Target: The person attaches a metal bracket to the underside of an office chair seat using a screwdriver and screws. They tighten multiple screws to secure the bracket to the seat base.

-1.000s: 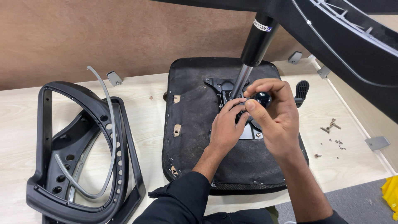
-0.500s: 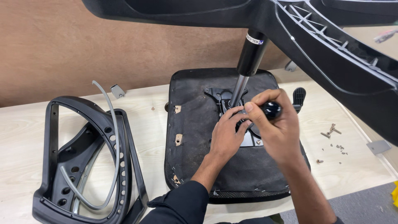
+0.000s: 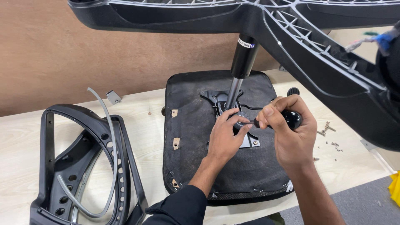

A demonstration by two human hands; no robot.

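Observation:
An upturned black chair seat (image 3: 196, 125) lies on the light wooden table (image 3: 141, 137). A metal mechanism plate (image 3: 246, 141) is fixed at its centre, and a gas-lift column (image 3: 241, 62) rises from it to a black star base (image 3: 291, 37) overhead. My right hand (image 3: 291, 133) grips a screwdriver with a round black handle (image 3: 289, 118), its shaft pointing left at the plate. My left hand (image 3: 225, 137) rests on the plate, fingertips pinching around a small round part (image 3: 241, 118) at the screwdriver's tip.
A black chair backrest frame (image 3: 83, 166) with a grey curved strip lies at the left. Several loose screws (image 3: 329, 133) lie on the table to the right. A small metal bracket (image 3: 113, 97) sits near the brown wall. A yellow object (image 3: 395, 187) shows at the right edge.
The view has tilted, so the star base fills more of the top. My hands stayed at the mechanism plate; the right hand turned so the screwdriver lies more level.

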